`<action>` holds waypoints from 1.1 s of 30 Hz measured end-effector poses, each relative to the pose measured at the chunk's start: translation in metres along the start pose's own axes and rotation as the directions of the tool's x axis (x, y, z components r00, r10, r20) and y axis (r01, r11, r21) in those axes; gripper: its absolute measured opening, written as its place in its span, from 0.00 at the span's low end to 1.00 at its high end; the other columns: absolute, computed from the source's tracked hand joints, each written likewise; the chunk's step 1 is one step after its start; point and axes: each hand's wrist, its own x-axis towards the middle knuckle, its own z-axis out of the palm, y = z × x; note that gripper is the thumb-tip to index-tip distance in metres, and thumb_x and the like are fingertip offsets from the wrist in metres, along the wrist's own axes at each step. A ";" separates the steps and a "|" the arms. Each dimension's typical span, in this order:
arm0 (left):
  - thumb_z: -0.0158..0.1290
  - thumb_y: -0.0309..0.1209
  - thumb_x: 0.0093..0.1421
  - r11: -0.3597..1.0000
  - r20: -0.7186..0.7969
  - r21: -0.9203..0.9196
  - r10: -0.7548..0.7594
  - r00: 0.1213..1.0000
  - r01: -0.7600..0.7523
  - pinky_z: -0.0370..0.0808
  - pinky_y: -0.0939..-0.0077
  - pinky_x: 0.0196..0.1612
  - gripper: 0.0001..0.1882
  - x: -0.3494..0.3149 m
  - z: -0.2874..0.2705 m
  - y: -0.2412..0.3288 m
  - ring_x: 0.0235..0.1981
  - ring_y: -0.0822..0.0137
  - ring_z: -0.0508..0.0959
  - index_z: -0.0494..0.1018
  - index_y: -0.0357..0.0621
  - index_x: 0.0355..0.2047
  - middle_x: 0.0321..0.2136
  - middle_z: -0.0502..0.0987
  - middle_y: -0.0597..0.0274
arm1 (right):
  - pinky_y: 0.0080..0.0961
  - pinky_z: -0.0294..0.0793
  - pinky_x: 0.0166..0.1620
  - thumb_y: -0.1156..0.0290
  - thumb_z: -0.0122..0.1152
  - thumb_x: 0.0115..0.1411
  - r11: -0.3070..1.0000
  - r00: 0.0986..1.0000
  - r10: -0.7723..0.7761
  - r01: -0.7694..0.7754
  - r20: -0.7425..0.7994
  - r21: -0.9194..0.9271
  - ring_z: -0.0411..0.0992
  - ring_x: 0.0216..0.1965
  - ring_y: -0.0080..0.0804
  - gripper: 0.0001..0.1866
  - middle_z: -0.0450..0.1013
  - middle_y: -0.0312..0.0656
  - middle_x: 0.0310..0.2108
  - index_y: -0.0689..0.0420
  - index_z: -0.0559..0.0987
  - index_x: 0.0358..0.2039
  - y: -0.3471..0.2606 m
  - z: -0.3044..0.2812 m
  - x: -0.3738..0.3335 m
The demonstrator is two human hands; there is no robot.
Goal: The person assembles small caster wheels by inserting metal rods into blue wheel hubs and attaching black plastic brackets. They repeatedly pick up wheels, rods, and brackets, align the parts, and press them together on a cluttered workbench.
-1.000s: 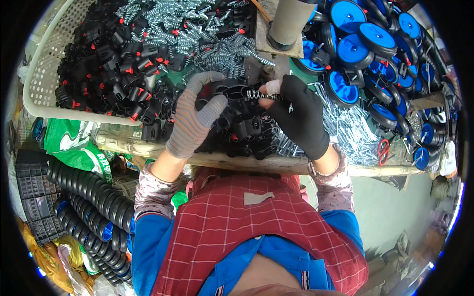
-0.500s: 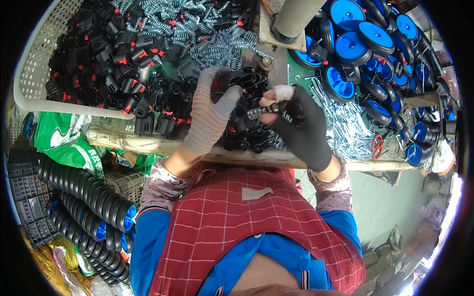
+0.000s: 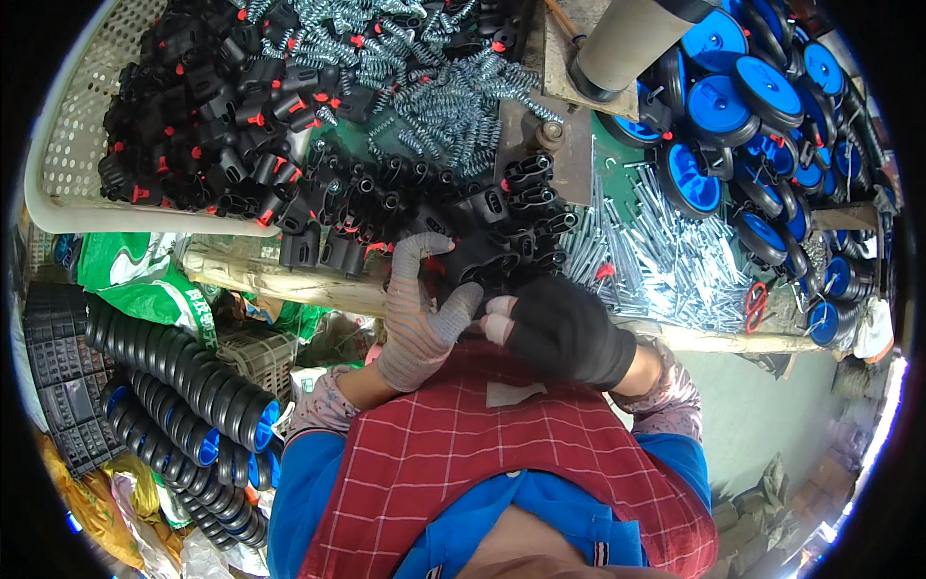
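Observation:
My left hand (image 3: pixel 424 318), in a grey striped glove, is at the bench's near edge. Its thumb and forefinger curl around a black plastic fitting (image 3: pixel 471 261), which partly merges with the dark parts behind it. Close on its right is my right hand (image 3: pixel 569 333), in a black glove with bare or white-wrapped fingertips. Those fingers are bent and pressed together by the left thumb; anything inside them is hidden. Beyond both hands lie several black plastic fittings (image 3: pixel 531 198), some standing on end. Coil springs (image 3: pixel 449 111) are heaped farther back.
A white perforated tray (image 3: pixel 154 220) of black-and-red parts stands at left. To the right lie metal pins (image 3: pixel 656 256), red-handled scissors (image 3: pixel 755 307) and blue-hubbed wheels (image 3: pixel 694 179). A grey post (image 3: pixel 622 48) rises at the back. Stacked wheels (image 3: pixel 183 386) sit below left.
Both hands have come nearer my body, down to the bench edge. The right hand has turned and closed beside the left thumb; the spring seen at its fingers is now hidden. The view has shifted slightly.

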 end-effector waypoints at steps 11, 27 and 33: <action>0.57 0.32 0.60 0.957 0.435 0.283 -0.075 0.897 -0.057 0.67 0.75 0.55 0.21 0.169 -0.043 0.014 0.47 0.70 0.71 0.67 0.39 0.51 0.43 0.73 0.60 | 0.38 0.77 0.41 0.63 0.66 0.58 0.978 0.926 0.175 -0.203 -0.336 -0.049 0.76 0.40 0.51 0.22 0.73 0.50 0.53 0.53 0.78 0.53 0.020 -0.017 -0.007; 0.54 0.34 0.59 0.569 0.790 0.582 -0.225 0.570 -0.581 0.70 0.57 0.56 0.23 0.232 -0.030 -0.026 0.54 0.43 0.73 0.70 0.42 0.54 0.51 0.74 0.43 | 0.39 0.77 0.39 0.66 0.61 0.61 0.634 0.693 0.627 -0.719 -0.356 -0.283 0.77 0.41 0.45 0.11 0.76 0.40 0.46 0.48 0.78 0.45 0.061 -0.050 -0.134; 0.53 0.29 0.59 0.389 0.863 0.506 -0.223 0.454 -0.770 0.68 0.56 0.60 0.23 0.226 -0.008 -0.014 0.58 0.41 0.69 0.69 0.43 0.56 0.59 0.67 0.42 | 0.34 0.75 0.42 0.76 0.59 0.58 0.417 0.230 0.329 -0.906 -0.916 -0.077 0.77 0.39 0.45 0.08 0.78 0.46 0.36 0.56 0.79 0.39 0.116 -0.141 -0.287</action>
